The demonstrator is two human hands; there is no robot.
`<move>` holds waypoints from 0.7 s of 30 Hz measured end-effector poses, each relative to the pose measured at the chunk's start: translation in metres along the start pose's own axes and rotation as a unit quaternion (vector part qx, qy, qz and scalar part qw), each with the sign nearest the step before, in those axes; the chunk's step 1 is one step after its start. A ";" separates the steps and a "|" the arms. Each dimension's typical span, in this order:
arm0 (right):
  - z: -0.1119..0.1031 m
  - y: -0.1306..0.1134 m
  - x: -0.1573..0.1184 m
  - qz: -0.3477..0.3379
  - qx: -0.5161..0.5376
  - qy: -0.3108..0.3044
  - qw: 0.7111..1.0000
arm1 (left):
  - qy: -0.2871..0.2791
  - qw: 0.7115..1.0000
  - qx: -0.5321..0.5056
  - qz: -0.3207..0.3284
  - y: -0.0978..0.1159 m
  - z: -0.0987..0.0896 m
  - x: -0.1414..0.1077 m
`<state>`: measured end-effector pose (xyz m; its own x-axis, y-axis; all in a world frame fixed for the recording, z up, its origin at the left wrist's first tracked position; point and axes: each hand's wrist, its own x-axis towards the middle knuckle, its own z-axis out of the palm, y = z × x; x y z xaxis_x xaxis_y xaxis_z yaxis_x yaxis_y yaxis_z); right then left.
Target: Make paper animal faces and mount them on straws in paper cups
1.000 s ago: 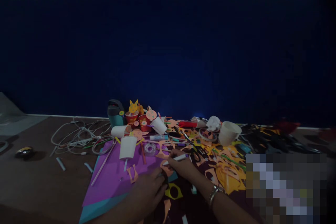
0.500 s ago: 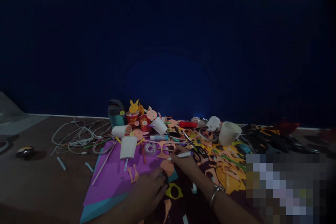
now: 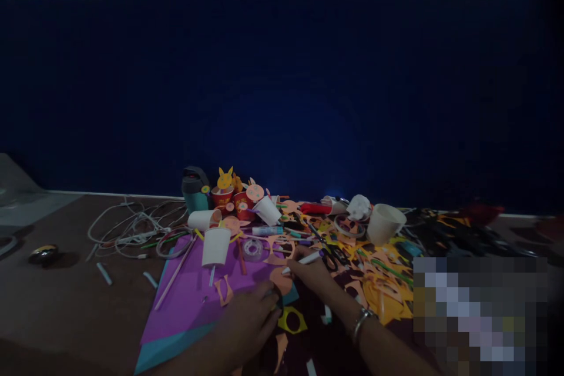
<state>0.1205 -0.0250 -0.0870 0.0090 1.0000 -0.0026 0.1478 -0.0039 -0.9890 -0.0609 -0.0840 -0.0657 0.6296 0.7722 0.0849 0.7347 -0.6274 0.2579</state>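
My right hand (image 3: 311,270) is closed around a white marker (image 3: 308,259), held like a pen. The marker's tip meets the upper part of a round orange paper disc (image 3: 283,282). My left hand (image 3: 253,308) grips the disc's left edge, its fingers curled together and its thumb side partly hidden. Under the disc a corner of blue paper (image 3: 291,295) shows. A yellow paper offcut (image 3: 292,321) with a round hole lies just below the disc. To the left, purple paper (image 3: 176,305) carries an upside-down white paper cup (image 3: 215,247) with yellow arms and a straw.
Scissors (image 3: 332,255), a tape roll (image 3: 252,249) and a glue stick (image 3: 267,231) lie beyond my hands. Orange and yellow scraps (image 3: 383,294) cover the right side. At the back stand a teal bottle (image 3: 195,191), red cups (image 3: 222,198) and a white cup (image 3: 386,224). Cables (image 3: 132,229) tangle at left.
The marker's tip has moved slightly down and to the right over the orange disc, together with my right hand. My left hand has stayed nearly still.
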 end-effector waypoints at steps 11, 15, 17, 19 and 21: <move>0.003 -0.002 0.000 0.017 0.005 0.004 1.000 | -0.004 1.000 -0.009 0.002 -0.001 0.000 0.000; 0.002 -0.004 -0.001 0.016 -0.003 0.013 1.000 | -0.003 1.000 -0.002 0.000 0.000 0.000 0.000; 0.002 -0.006 -0.002 0.017 -0.008 0.015 1.000 | -0.004 1.000 0.002 0.001 0.000 0.000 0.000; 0.002 -0.007 -0.002 0.018 -0.013 0.015 1.000 | -0.001 1.000 0.004 -0.001 -0.001 0.001 -0.001; 0.002 -0.008 -0.002 0.018 -0.016 0.016 1.000 | 0.003 1.000 0.004 -0.002 -0.001 0.002 0.000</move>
<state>0.1170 -0.0274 -0.0791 0.0468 0.9984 -0.0326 0.1785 -0.0405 -0.9831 -0.0614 -0.0838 -0.0681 0.6248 0.7755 0.0906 0.7395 -0.6250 0.2500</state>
